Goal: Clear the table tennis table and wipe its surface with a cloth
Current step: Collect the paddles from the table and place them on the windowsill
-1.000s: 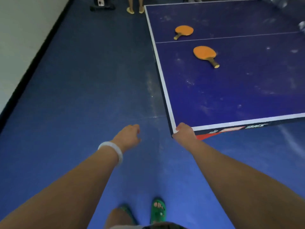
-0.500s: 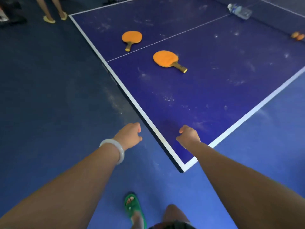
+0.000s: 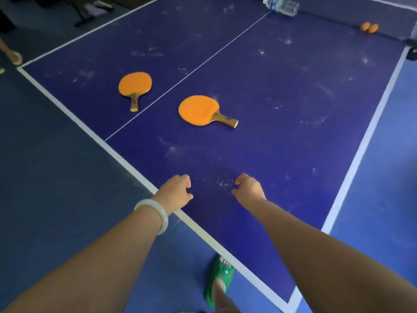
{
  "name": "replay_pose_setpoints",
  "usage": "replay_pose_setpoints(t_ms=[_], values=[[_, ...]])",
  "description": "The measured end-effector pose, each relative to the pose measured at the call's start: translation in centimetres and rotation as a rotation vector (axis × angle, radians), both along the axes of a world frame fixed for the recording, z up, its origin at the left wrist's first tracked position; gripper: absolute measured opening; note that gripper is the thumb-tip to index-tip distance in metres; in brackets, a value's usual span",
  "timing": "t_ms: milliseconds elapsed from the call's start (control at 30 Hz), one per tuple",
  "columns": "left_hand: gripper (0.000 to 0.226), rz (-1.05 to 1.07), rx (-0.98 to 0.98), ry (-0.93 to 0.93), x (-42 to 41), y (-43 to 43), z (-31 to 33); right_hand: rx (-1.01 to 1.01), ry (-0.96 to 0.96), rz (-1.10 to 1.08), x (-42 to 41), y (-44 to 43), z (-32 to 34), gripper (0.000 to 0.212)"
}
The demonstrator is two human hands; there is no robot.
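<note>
At far left a bystander's foot (image 3: pixel 13 56) is standing on the dark floor (image 3: pixel 56 177) beside the far corner of the table (image 3: pixel 293 132), and open floor is stretching along the whole left side. The white edge line (image 3: pixel 90 129) is running diagonally down toward the near corner at bottom right. The left paddle (image 3: pixel 135 84) is lying flat just left of the thin centre line, its handle pointing toward that edge. The left hand (image 3: pixel 174 194) (a white bracelet (image 3: pixel 155 213) on its wrist) is reaching over the edge line, fingers loosely curled and gripping nothing; whether it is touching the top, I cannot tell. The right paddle (image 3: pixel 199 110) is lying flat right of the centre line, well ahead of both hands. A green sandal (image 3: pixel 220 279) is standing on the floor just outside the edge. The right hand (image 3: pixel 249 188) is hanging over a dusty patch, loosely curled and empty. Dust smears are speckling the blue top. Far off, a bottle (image 3: pixel 282 5) is lying on its side, and 2 balls (image 3: pixel 369 27) are sitting together by the net (image 3: pixel 394 30).
</note>
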State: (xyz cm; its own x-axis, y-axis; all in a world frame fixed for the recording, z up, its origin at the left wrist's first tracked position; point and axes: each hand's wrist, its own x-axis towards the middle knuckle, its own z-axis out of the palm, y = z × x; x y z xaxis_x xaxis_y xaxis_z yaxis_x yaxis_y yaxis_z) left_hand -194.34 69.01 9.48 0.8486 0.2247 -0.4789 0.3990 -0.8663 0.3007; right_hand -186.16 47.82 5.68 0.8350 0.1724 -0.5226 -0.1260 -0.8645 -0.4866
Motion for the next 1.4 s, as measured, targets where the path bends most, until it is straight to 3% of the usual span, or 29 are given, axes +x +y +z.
replay_pose_setpoints(t_ms=[367, 500, 667, 767, 867, 967, 1100, 1300, 1400], values=[[0.040, -0.090, 0.055, -0.096, 13.7, 10.1, -1.0, 0.023, -0.075, -0.187, 8.6, 7.0, -0.9, 0.029], [0.068, -0.135, 0.114, -0.172, 18.0, 15.2, -2.0, 0.016, -0.190, -0.285, 11.4, 10.4, -0.4, 0.035], [0.110, -0.263, 0.162, -0.059, 22.3, 20.3, -4.4, -0.135, -0.409, -0.240, 16.2, 14.0, 0.2, 0.064], [0.117, -0.337, 0.140, -0.016, 24.3, 21.1, -6.3, -0.216, -0.345, -0.124, 20.1, 15.1, -0.4, 0.080], [0.121, -0.389, 0.170, 0.022, 24.2, 21.3, -8.0, -0.276, -0.228, -0.039, 22.1, 15.8, -1.5, 0.073], [0.120, -0.390, 0.181, 0.026, 24.1, 21.4, -8.8, -0.294, -0.284, -0.011, 22.4, 15.8, -2.1, 0.060], [0.120, -0.400, 0.189, 0.048, 24.3, 21.3, -8.9, -0.299, -0.279, 0.060, 21.3, 14.9, -2.4, 0.062], [0.121, -0.409, 0.190, 0.074, 24.4, 21.3, -8.9, -0.239, -0.391, -0.063, 18.7, 15.6, -2.8, 0.041], [0.121, -0.409, 0.196, 0.075, 24.4, 21.4, -8.9, -0.186, -0.345, -0.059, 18.7, 15.7, -2.5, 0.034]])
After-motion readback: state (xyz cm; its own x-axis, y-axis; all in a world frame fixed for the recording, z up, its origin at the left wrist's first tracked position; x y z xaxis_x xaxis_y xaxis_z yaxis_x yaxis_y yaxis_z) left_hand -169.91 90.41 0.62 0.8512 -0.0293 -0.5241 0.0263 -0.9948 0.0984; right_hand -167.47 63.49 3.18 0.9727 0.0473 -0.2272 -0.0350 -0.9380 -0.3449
